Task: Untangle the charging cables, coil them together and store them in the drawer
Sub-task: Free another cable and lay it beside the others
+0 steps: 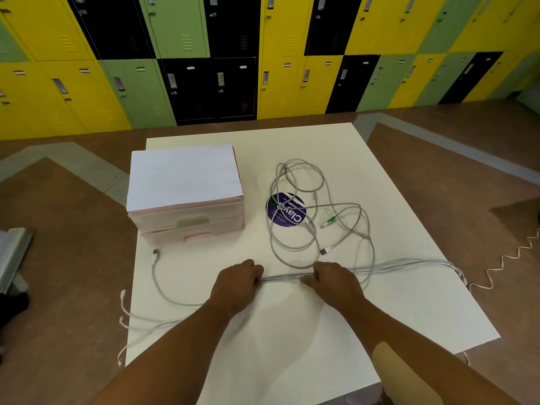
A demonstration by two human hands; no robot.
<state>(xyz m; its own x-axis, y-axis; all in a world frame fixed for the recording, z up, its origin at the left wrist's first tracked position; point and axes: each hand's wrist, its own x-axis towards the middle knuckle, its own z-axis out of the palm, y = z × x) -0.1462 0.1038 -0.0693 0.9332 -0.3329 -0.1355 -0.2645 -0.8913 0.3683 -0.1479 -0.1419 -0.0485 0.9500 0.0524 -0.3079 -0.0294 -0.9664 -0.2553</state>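
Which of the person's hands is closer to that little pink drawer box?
Left. The left hand grips the cable bundle in front of the drawer box; the right hand grips it farther to the right.

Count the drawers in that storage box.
2, stacked at the front of the storage box: the upper drawer with a pale handle, the lower drawer with a pink handle. No others show.

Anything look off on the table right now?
Yes. Beyond the right hand, a loose tangle of cables lies over a purple sticker, not gathered into the held bundle. Cable ends also hang off the left edge of the table, where they might snag.
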